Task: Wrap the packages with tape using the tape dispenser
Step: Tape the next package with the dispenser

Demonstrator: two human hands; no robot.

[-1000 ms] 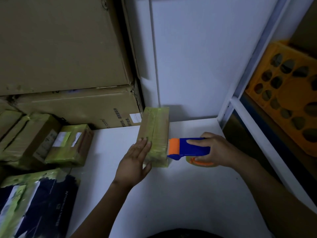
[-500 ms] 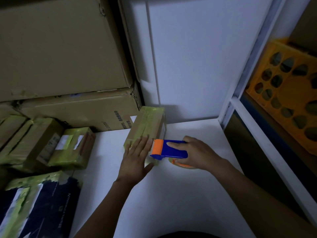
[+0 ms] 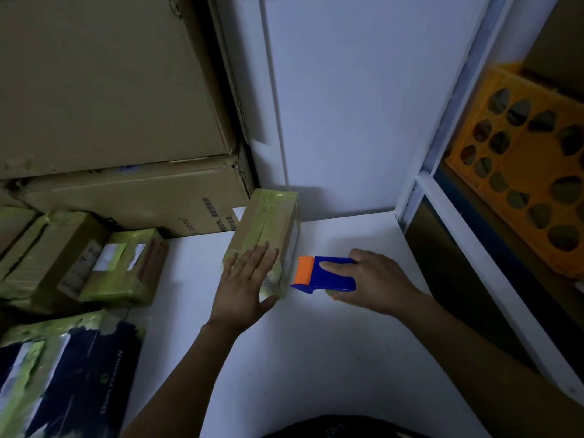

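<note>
A small brown cardboard package (image 3: 268, 222) banded with yellow-green tape lies on the white table (image 3: 316, 358), pointing away from me. My left hand (image 3: 245, 287) rests flat on its near end, fingers spread. My right hand (image 3: 376, 284) grips a blue tape dispenser (image 3: 328, 275) with an orange front. The dispenser's orange end sits just right of the package's near right corner. Part of an orange tape roll shows under my right palm.
Taped packages (image 3: 123, 267) are stacked at the left, with a dark blue wrapped parcel (image 3: 63, 374) at the lower left. Large cardboard boxes (image 3: 110, 90) stand behind them. A white wall panel closes the back. An orange crate (image 3: 521, 165) sits in a shelf at the right.
The package has turned so its far end leans right and its side label shows. The dispenser has pulled back to the right, off the package's near end.
</note>
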